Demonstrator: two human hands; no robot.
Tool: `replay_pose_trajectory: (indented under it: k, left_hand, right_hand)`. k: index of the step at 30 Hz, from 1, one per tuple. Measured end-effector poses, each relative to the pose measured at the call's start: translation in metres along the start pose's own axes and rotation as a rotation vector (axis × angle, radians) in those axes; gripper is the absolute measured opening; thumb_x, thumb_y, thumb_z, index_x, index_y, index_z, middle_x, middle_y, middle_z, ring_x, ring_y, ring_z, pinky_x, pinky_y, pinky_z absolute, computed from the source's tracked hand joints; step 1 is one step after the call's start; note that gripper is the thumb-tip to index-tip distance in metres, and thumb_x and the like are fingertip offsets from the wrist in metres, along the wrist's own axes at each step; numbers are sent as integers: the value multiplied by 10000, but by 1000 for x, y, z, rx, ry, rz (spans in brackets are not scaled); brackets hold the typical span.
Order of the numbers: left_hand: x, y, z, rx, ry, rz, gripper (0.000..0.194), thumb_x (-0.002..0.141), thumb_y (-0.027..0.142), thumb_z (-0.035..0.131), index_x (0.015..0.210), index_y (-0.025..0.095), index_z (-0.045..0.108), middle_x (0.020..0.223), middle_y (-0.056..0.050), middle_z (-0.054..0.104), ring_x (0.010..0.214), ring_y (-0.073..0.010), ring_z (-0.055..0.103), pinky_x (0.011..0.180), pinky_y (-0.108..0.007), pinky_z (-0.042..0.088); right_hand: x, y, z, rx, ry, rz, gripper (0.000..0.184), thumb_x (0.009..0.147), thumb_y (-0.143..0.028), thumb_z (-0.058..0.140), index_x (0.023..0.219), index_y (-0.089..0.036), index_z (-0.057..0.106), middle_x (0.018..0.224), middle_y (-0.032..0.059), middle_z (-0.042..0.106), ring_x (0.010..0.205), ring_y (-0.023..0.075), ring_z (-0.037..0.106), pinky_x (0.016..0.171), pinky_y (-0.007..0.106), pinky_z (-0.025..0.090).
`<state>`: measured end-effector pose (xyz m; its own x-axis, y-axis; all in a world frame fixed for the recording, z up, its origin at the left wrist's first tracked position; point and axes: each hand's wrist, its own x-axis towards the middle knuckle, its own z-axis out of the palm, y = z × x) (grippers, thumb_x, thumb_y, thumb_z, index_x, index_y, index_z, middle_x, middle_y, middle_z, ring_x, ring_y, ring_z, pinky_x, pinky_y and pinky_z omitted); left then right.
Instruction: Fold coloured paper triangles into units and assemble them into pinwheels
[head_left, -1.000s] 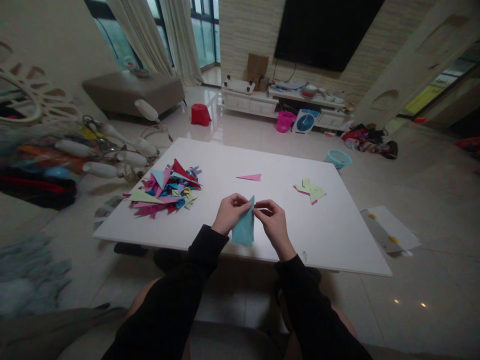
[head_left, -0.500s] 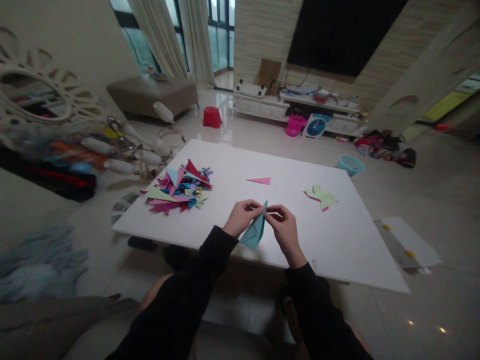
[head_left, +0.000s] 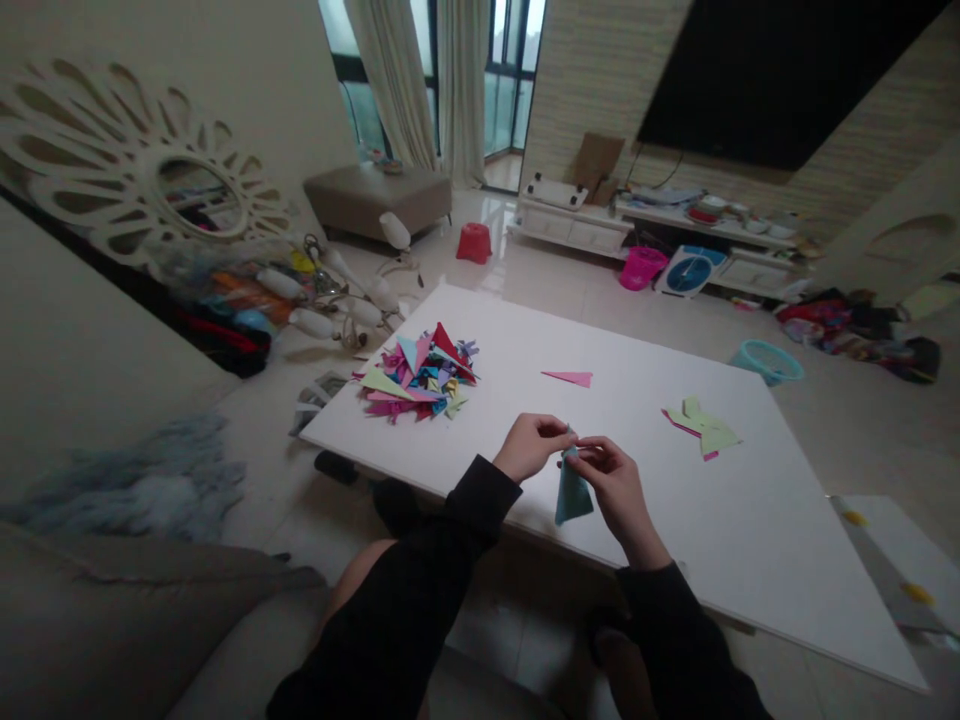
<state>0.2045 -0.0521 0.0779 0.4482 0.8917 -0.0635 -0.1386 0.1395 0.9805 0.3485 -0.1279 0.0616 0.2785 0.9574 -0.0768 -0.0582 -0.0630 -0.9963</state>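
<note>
Between my hands is a teal folded paper [head_left: 574, 495], its wide end hanging down over the near side of the white table [head_left: 495, 480]. My left hand [head_left: 534, 445] pinches its narrow top end. Thumb and fingers of my right hand [head_left: 611, 480] grip the same paper just below, on the right. Beyond them lies a pink folded paper dart [head_left: 570, 379]. To the right rests a light green folded paper piece [head_left: 701, 425] with pink showing along its edges. A pile of colourful folded papers [head_left: 420, 375] sits at the table's left.
A lamp with several white shades [head_left: 360, 310] stands by the table's left far edge. A turquoise basket [head_left: 769, 362] is on the floor past the right far corner. A grey sofa [head_left: 150, 590] is at the near left. Farther off stand a red stool [head_left: 474, 243] and a pink bin [head_left: 642, 268].
My view has swung left, so everything sits farther right. The teal paper has turned to hang more upright, and my fingers have closed together near its top.
</note>
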Motion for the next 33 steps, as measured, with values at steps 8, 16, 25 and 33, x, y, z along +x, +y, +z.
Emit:
replay_pose_trajectory:
  k: [8,16,25,33]
  left_hand:
    - [-9,23,-33,135,190,154,277,754,416,749,632,174,690,626,-26,649,644,-166,568,643,-300,431]
    - [-5,28,-73,225,381,191,224,823,314,680,658,164,673,572,4,614,583,-144,562,603,-274,405]
    - [0,25,-55,534,294,168,78,802,182,696,733,175,731,681,-26,714,692,-151,650,720,-263,473]
    - [-7,27,-50,664,93,124,128,831,199,674,747,168,765,688,-40,718,699,-166,660,767,-277,497]
  right_hand:
    - [6,12,9,-245,-180,79,343,669,-532,855,737,-203,787,697,54,735,622,201,637,616,339,500]
    - [26,19,0,-414,-85,11,415,760,-581,759,782,-167,769,711,93,744,686,227,669,678,362,507]
    - [-4,1,37,-859,18,-580,267,858,-440,721,983,-212,658,979,85,677,928,238,629,761,365,536]
    - [-3,6,41,-870,12,-418,119,928,-277,551,913,-203,643,864,58,698,778,192,643,728,335,539]
